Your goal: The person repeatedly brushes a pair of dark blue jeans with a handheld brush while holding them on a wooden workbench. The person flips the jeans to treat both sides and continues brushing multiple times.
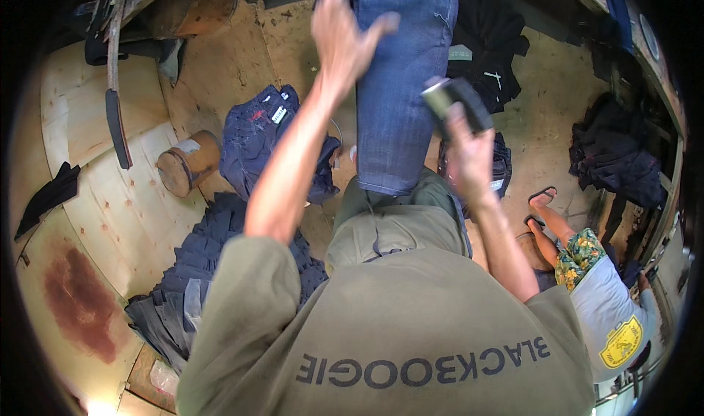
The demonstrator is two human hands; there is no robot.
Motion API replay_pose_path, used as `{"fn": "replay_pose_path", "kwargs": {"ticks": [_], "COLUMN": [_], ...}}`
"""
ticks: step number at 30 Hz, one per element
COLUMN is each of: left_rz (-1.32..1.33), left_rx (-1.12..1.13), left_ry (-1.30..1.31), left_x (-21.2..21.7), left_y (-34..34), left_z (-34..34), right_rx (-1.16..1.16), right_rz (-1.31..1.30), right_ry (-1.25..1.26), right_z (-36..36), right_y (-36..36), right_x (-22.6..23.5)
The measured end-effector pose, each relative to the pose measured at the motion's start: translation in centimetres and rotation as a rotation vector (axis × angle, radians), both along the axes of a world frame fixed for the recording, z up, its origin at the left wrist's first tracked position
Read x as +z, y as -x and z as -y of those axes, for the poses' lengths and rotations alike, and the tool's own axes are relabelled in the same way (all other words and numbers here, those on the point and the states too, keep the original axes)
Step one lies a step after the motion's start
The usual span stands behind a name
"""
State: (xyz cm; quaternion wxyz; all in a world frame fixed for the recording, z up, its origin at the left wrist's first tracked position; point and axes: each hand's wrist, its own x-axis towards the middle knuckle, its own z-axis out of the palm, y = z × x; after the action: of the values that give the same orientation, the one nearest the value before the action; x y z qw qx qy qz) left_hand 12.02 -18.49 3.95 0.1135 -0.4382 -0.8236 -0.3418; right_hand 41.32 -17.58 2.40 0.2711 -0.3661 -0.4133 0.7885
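Observation:
A dark blue jeans leg (403, 86) stretches away from my lap toward the far edge, its hem end near my body. My left hand (339, 38) is over the left side of the denim, thumb spread from the fingers and holding nothing; motion blurs it, so I cannot tell whether it touches. At the right of the leg, my right hand (471, 148) grips a dark hand-sized block (469, 102) with a pale, shiny end. The block is smeared by motion, and its exact kind is unclear.
Folded dark jeans (257, 126) and a rusty cylindrical can (189, 163) lie left. A stack of dark garments (198, 258) is lower left. Black garments (488, 42) lie beyond the block, another pile (616, 152) far right. Another person (609, 306) is at lower right.

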Motion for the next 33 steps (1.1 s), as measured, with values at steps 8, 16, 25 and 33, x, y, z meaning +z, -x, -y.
{"fn": "replay_pose_path", "kwargs": {"ticks": [8, 16, 25, 33], "left_rz": [1.351, 1.368, 1.112, 0.818], "left_rx": [-0.065, -0.375, -0.154, -0.167], "left_ry": [0.246, 0.452, 0.062, 0.117], "left_x": [-2.1, -5.0, -8.2, -3.1], "left_y": [-16.6, -19.4, -6.1, -7.1], "left_z": [25.0, 39.5, 31.5, 9.4], "right_rx": [0.117, -0.125, 0.209, -0.236], "right_rz": [-0.071, 0.04, 0.339, 0.251], "right_ry": [0.343, 0.109, -0.571, -0.685], "right_z": [-17.3, -1.0, 18.2, 7.5], "right_y": [16.1, 5.9, 8.3, 5.8], "right_x": [0.0, 0.6, 2.8, -2.1]}}
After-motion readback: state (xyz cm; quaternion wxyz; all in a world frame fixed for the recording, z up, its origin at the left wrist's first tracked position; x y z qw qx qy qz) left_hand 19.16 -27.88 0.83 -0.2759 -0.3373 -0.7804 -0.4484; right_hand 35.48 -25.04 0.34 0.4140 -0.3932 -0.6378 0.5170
